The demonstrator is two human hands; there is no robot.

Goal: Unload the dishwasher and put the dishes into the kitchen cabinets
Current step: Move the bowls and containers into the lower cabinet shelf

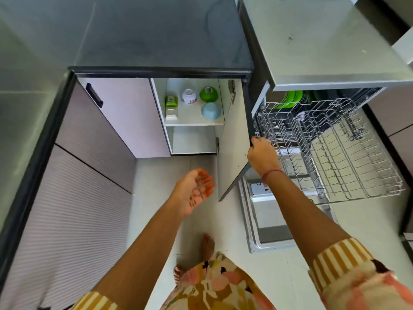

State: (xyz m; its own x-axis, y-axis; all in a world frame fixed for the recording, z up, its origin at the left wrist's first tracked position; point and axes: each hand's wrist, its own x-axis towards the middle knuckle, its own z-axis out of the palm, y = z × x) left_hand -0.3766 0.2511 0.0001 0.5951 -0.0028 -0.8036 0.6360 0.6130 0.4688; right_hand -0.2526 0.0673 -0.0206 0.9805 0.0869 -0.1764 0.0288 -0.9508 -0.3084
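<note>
cabinet shelf [194, 123] is stocked with four upturned bowls [211, 110]; green plates [288, 99] half hidden in rack [335, 153]. right hand [262, 156] fingers clamped on cabinet door [232, 142]; left hand [193, 192] fingers apart, nothing held.

dishwasher rack [335, 153]: bare metal wire | countertop [156, 32]: dark, glossy | cabinet shelf [194, 121]: smooth white laminate

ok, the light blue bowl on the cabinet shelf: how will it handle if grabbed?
The blue bowl sits upside down, so it probably won't roll or tip. Its smooth dome may be slippery; a rim grip looks safer. It looks like plastic, so likely light, but the material can't be confirmed.
</note>
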